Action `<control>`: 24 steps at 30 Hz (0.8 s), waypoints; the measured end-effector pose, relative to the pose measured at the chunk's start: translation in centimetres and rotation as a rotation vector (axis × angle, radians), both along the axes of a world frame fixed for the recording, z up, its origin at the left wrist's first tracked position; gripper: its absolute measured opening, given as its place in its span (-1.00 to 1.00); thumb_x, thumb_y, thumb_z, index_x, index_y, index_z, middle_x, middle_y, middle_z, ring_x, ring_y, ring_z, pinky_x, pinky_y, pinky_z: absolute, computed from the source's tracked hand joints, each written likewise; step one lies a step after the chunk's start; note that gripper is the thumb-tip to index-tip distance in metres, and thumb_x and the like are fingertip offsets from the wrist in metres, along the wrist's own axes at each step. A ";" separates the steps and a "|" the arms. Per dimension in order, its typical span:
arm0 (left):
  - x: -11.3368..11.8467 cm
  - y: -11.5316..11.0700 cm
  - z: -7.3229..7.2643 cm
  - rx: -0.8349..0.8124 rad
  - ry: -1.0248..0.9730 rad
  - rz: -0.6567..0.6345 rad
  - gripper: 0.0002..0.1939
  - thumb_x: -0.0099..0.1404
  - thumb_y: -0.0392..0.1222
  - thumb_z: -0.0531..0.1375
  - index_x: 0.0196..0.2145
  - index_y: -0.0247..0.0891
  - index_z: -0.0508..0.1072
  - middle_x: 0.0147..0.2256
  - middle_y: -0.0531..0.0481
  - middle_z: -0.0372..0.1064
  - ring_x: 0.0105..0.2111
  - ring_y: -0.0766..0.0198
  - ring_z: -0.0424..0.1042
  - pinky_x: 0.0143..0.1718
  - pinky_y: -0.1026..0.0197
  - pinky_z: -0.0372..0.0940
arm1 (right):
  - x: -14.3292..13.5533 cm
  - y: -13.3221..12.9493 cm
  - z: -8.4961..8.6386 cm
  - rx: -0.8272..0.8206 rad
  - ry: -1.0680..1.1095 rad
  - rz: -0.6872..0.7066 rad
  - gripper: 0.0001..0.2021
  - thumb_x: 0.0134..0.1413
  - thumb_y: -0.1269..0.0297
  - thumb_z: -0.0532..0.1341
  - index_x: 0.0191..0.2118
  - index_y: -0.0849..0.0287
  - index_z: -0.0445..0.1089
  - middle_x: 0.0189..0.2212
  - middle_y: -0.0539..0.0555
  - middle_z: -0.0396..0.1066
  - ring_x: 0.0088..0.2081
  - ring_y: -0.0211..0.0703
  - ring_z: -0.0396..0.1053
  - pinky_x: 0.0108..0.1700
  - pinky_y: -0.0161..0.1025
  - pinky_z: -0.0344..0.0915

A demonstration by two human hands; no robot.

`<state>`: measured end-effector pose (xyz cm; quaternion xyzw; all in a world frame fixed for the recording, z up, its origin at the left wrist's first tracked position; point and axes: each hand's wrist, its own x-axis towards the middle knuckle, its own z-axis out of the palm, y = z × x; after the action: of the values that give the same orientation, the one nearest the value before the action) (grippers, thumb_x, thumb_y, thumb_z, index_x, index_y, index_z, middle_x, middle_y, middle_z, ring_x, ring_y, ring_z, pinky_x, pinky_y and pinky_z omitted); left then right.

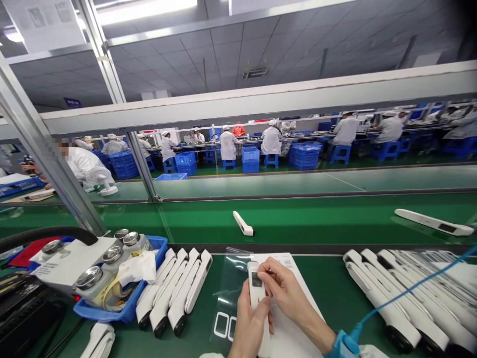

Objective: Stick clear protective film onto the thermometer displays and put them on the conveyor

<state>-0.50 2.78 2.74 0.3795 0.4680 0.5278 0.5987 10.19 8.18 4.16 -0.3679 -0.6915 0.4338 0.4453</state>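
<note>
My left hand (250,318) is wrapped round a white handheld device (256,294) with a small dark display, held upright over a white paper sheet (294,298). The fingertips of my right hand (285,287) are pinched at the display's right edge; anything between them is too small to make out. A blue band with a cord is on my right wrist. Left of my hands lies a clear plastic sheet (228,298) with white rounded frame outlines.
Rows of white devices lie left (186,288) and right (402,303). A blue tray (100,313) holds metal-lidded bottles, tape and tissue. Beyond, single devices lie on a green belt (316,219). A blue cord crosses the right side. Metal posts rise at left; people sit farther back.
</note>
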 end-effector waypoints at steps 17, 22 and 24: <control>0.2 0.0 -0.4 -0.159 -0.035 0.061 -0.07 0.03 0.42 0.13 0.14 -0.33 0.14 -0.55 0.09 0.26 -0.66 0.38 0.20 -0.60 0.32 0.16 | 0.1 -0.2 0.0 0.042 -0.034 -0.008 -0.75 0.24 0.13 0.08 -0.42 0.12 0.29 -0.43 0.00 0.22 -0.47 -0.23 0.22 -0.49 -0.31 0.24; 0.5 -0.2 -0.9 -0.215 0.037 0.154 -0.09 0.08 0.39 0.12 0.18 -0.31 0.12 -0.43 -0.02 0.35 -0.62 0.34 0.26 -0.56 0.29 0.20 | -0.2 -0.1 -0.4 -0.056 0.057 -0.034 -0.78 0.11 0.05 0.20 -0.29 0.09 0.30 -0.37 -0.03 0.21 -0.54 -0.30 0.20 -0.54 -0.32 0.22; 0.5 -0.3 -0.9 -0.213 0.096 0.185 -0.14 0.10 0.38 0.11 0.18 -0.27 0.14 -0.42 -0.03 0.37 -0.59 0.32 0.29 -0.54 0.29 0.20 | -0.2 0.3 -0.4 -0.104 0.097 -0.050 -0.72 0.03 0.02 0.27 -0.27 0.09 0.29 -0.39 -0.05 0.21 -0.57 -0.32 0.18 -0.58 -0.34 0.16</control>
<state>-0.01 2.52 1.83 0.2939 0.5824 0.5092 0.5614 9.99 8.48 3.78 -0.3864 -0.6360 0.4753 0.4694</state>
